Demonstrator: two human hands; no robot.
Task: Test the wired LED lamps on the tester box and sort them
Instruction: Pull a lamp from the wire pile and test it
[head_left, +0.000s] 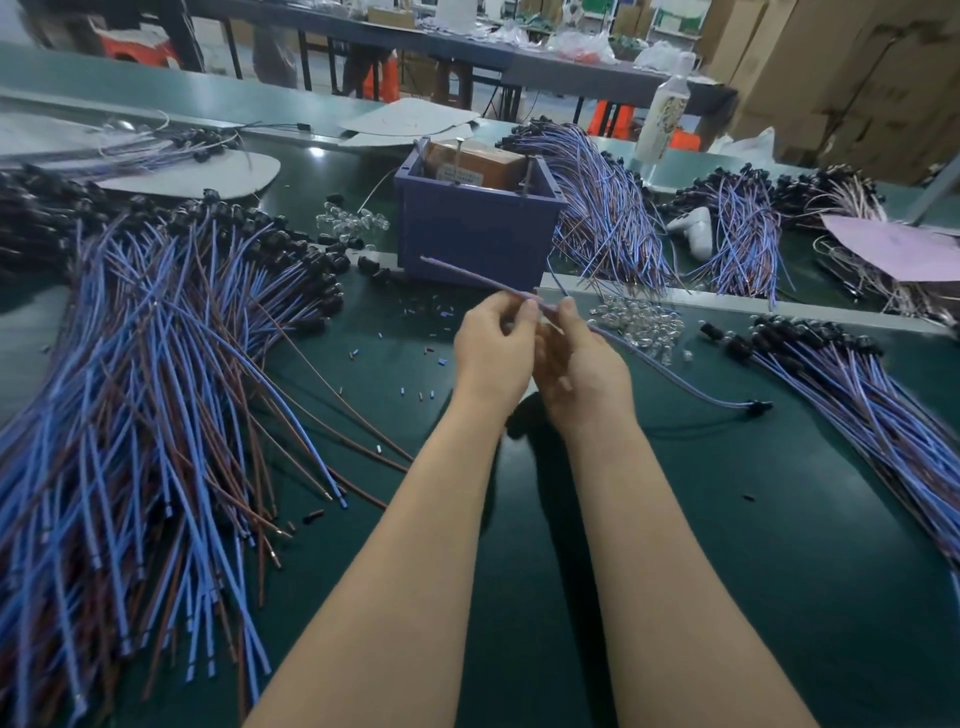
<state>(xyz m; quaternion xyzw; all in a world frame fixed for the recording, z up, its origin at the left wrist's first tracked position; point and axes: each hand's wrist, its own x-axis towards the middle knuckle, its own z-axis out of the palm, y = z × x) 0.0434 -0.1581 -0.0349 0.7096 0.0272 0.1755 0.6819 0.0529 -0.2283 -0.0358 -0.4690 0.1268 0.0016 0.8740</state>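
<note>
Trailing rightward, the bluish lamp wire (467, 274) ends in a black socket (756, 408).

The dark green bench mat (779, 519) is matt and smooth. The purple square plastic tester box (478, 234) has matt walls. The blue and brown insulated wires (130, 389), heaped left, have smooth plastic sheathing. The clear lamp bulbs (639, 322) are glossy. The pink sheet (893, 249), far right, is matt paper.

Bare forearms run up to two bare hands, the left hand (493, 353) and right hand (584, 364).
</note>
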